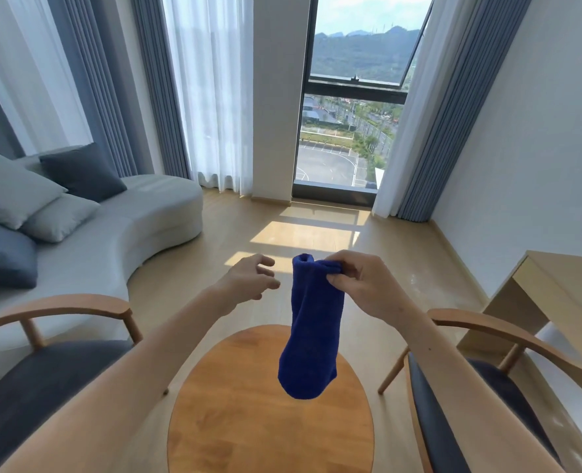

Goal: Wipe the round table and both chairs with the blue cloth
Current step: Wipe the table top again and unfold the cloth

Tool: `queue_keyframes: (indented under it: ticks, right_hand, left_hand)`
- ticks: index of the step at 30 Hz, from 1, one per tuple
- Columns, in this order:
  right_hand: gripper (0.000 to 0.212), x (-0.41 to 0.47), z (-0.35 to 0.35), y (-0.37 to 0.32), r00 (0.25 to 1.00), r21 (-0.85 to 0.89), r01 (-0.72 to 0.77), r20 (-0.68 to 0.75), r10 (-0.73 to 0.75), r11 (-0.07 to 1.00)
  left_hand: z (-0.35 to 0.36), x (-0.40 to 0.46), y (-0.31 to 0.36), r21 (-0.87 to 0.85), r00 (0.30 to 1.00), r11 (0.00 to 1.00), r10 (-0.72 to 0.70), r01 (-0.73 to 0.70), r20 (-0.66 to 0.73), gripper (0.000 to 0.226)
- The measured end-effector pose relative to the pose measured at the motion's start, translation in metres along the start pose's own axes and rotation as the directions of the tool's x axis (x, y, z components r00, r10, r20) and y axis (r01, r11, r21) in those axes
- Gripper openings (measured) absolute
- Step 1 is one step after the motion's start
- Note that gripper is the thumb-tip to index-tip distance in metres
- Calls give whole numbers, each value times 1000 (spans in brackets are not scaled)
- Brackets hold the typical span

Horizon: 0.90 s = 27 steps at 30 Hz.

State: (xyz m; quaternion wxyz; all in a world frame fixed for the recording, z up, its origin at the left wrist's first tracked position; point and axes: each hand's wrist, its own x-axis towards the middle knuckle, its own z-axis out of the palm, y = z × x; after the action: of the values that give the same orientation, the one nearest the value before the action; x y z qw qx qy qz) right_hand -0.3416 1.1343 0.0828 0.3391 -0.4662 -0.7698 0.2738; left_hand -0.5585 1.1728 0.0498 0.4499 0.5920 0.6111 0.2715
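The blue cloth (311, 332) hangs in the air above the round wooden table (248, 421). My right hand (357, 285) pinches the cloth's top edge. A little to the left of the cloth, my left hand (252, 279) floats with its fingers spread and relaxed, holding nothing. One wooden chair with a dark seat (43, 380) stands left of the table. The other chair (480, 404) stands on the right side.
A grey curved sofa (129, 227) with several cushions fills the left. A light wooden desk (555, 291) stands against the right wall. Beyond the table lies wooden floor (310, 233), then a tall window (354, 97) with curtains.
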Motion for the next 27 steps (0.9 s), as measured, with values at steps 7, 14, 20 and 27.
queue_keyframes:
  ticks: [7, 14, 20, 27]
  right_hand:
    - [29, -6, -16, 0, 999, 54, 20, 33, -22, 998]
    - [38, -16, -26, 22, 993, 113, 2, -115, 11, 994]
    - [36, -16, -30, 35, 984, -58, -30, -175, 19, 998]
    - [42, -9, -25, 33, 990, -144, -60, -133, 41, 988]
  left_hand:
    - [8, 2, -9, -417, 943, 908, 162, -28, 290, 77]
    - [6, -1, -17, -157, 902, 921, 383, -357, 200, 48]
    - [-15, -5, 5, 227, 834, 804, 542, -550, 104, 31]
    - [-31, -11, 41, 385, 789, 714, 611, -585, 67, 33]
